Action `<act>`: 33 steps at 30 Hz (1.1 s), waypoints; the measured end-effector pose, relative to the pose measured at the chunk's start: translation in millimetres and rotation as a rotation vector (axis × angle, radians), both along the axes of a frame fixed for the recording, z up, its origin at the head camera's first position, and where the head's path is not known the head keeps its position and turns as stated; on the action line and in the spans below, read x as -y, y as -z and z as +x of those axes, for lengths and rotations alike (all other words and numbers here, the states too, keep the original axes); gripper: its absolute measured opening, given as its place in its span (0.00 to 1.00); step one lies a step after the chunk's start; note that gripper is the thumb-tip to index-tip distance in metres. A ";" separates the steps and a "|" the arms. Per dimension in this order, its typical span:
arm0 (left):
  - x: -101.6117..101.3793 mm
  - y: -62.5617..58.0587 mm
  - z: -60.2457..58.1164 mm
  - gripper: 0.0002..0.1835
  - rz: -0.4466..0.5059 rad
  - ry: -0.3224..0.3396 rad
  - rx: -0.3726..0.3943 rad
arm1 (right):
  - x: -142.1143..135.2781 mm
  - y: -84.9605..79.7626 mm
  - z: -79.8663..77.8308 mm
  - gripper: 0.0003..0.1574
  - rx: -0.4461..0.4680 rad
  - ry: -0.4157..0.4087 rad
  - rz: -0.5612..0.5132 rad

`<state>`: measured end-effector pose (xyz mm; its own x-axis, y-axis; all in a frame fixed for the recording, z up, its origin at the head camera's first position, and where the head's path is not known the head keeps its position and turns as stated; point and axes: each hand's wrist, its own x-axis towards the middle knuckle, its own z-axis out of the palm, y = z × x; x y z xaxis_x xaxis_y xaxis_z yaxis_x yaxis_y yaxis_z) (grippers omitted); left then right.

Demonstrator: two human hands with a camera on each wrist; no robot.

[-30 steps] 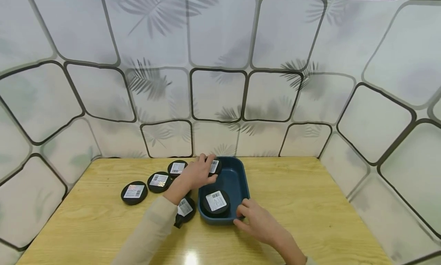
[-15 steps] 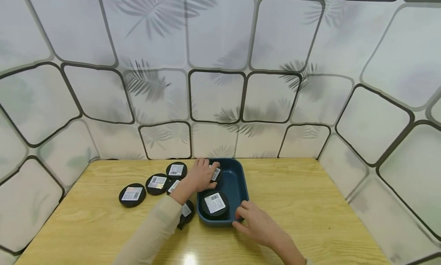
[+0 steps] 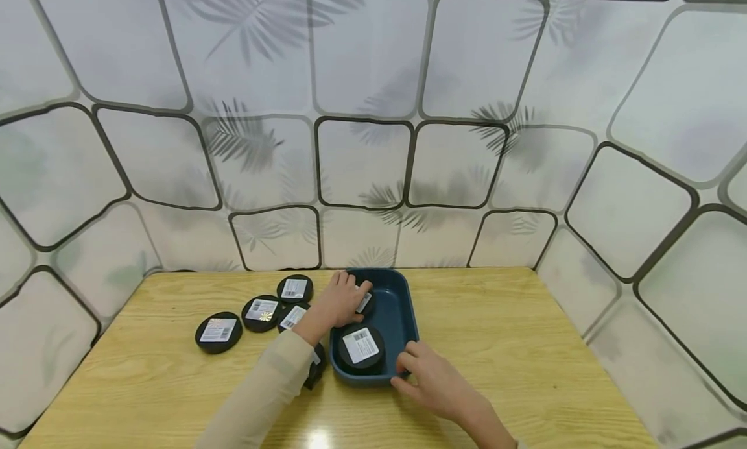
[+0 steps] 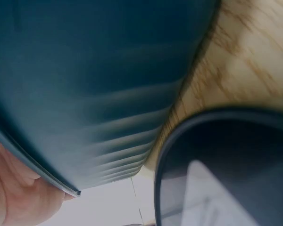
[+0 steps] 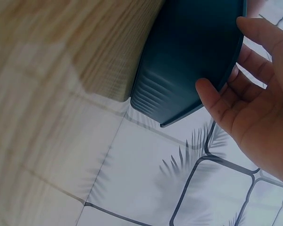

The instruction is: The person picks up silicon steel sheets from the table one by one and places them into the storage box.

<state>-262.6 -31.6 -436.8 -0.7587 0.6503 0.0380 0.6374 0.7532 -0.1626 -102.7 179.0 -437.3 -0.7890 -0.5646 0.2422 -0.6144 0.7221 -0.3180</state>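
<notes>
Since the first picture, the left hand [image 3: 338, 303] has sunk from about rim height into the far left part of the blue bin [image 3: 390, 316], taking the gripped disc [image 3: 366, 301] down with it. Leftmost on the wooden table [image 3: 496, 332], the outermost disc [image 3: 218, 333], black with a white label, lies a little apart. Rightward come a second disc [image 3: 262, 313], a third disc [image 3: 294, 289] farther back and a fourth disc [image 3: 292, 316], close together. A fifth disc [image 3: 316, 367] lies just beside the bin, partly covered by the left sleeve [image 3: 257, 387]. Thumb and fingers of the left hand are curled about the gripped disc; whether it touches the bin's floor I cannot tell. Nearer the person, a labelled disc [image 3: 360, 347] lies in the bin's near left part. Rightmost, the right hand [image 3: 430, 374] pinches the bin's rim near its near right corner, thumb and fingers bent around it.
</notes>
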 end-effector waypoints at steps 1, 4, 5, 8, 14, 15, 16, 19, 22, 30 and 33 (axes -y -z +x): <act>-0.9 -0.2 -0.4 0.35 -0.007 -0.007 0.008 | 0.0 0.1 0.1 0.10 -0.002 -0.002 -0.001; -2.6 -0.6 -1.4 0.34 -0.036 -0.025 0.021 | -0.2 0.6 0.3 0.10 -0.016 -0.004 -0.002; -2.7 -0.9 -1.7 0.34 -0.045 -0.029 0.024 | -0.2 0.6 0.5 0.10 -0.020 -0.004 -0.001; -2.9 -1.2 -2.3 0.33 -0.057 -0.029 0.031 | -0.1 0.8 0.5 0.10 -0.024 0.001 0.001; -3.0 -1.9 -2.0 0.31 -0.043 -0.022 0.058 | 0.4 0.0 0.8 0.09 -0.010 0.012 0.009; -2.9 -1.7 -2.1 0.30 -0.032 -0.019 0.060 | 0.6 -0.4 0.6 0.09 -0.008 0.013 0.010; -2.5 -1.3 -2.2 0.30 -0.023 -0.017 0.063 | 0.8 -0.8 0.5 0.09 -0.005 0.014 0.011; -0.9 0.4 -2.9 0.30 0.000 -0.007 0.058 | 1.4 -2.1 0.6 0.09 0.005 0.019 0.011; 1.2 2.1 -4.2 0.31 0.015 0.006 0.052 | 1.6 -3.1 0.6 0.09 0.019 0.023 0.011; 8.5 0.6 -5.2 0.27 0.140 0.023 0.147 | 0.9 -1.7 -0.5 0.09 0.048 0.024 0.017; 14.0 -6.8 -6.9 0.24 0.211 0.043 0.215 | 0.8 -2.0 -0.4 0.09 0.036 0.021 0.013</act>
<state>-269.5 -45.6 -430.0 -0.7359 0.6768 0.0170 0.6723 0.7276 0.1368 -103.1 178.2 -435.3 -0.8086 -0.5512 0.2060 -0.5877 0.7388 -0.3298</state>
